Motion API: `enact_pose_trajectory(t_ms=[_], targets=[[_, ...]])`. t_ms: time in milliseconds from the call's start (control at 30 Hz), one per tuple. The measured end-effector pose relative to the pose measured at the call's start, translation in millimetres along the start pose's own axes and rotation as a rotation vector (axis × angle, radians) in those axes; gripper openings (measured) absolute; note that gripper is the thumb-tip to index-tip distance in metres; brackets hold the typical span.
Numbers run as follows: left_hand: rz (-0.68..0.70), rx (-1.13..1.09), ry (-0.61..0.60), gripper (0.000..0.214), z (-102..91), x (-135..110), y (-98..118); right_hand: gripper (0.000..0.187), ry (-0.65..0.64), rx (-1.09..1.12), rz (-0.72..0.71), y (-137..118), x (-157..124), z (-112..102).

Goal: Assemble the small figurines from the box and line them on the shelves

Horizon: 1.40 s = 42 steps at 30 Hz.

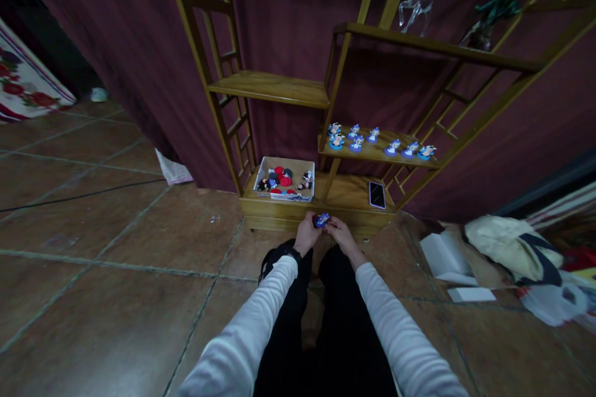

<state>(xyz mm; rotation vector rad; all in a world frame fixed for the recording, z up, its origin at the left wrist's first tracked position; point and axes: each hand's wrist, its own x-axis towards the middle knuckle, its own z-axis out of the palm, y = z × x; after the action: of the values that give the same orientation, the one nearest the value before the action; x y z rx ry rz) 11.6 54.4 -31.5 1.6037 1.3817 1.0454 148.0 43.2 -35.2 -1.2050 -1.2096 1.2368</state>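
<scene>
Between my two hands is a small purple-blue figurine, held just in front of the wooden shelf unit's low base. My left hand is closed on its left side, and the fingers of my right hand pinch its right side. Beyond them, a shallow cardboard box stands on the base with several red, black and white figurines in it. Several blue and white figurines on round bases stand in rows on the middle shelf.
A phone lies on the base at right. Above are a bare-topped left shelf and a clear horse ornament beside a dark green one. White boxes, a cloth bag and a plastic bag lie on the floor at right.
</scene>
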Motion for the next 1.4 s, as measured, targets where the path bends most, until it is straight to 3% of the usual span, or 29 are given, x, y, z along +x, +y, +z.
enact_pose_trajectory(t_ms=[367, 533, 667, 1033, 1200, 1300, 1400], targets=[[0.136, 0.498, -0.061, 0.032, -6.9, -26.7, 31.1, 0.035, 0.043, 0.107, 0.046, 2.0, 2.0, -3.0], [0.247, 0.733, -0.076, 0.027, -9.6, -31.2, 37.1, 0.041, 0.069, 0.096, 0.028, 7.4, 4.8, -6.5], [0.302, 0.792, -0.066, 0.032, -9.2, -32.5, 37.6, 0.045, 0.063, 0.094, 0.036, 9.3, 5.3, -8.6], [0.259, 0.365, -0.075, 0.035, -10.8, -33.3, 35.2, 0.043, 0.039, 0.077, 0.037, -2.7, -1.2, -8.7], [0.245, 0.297, -0.064, 0.034, -12.5, -31.5, 29.8, 0.041, 0.061, 0.092, 0.037, -3.6, -2.8, -6.6], [0.171, 0.146, -0.111, 0.033, -14.2, -22.1, 20.6, 0.041, 0.031, 0.135, 0.073, -5.9, -5.4, -5.1], [0.043, -0.147, -0.163, 0.034, -15.6, -7.4, 10.8, 0.044, -0.005, 0.169, 0.101, -11.3, -8.5, -2.2]])
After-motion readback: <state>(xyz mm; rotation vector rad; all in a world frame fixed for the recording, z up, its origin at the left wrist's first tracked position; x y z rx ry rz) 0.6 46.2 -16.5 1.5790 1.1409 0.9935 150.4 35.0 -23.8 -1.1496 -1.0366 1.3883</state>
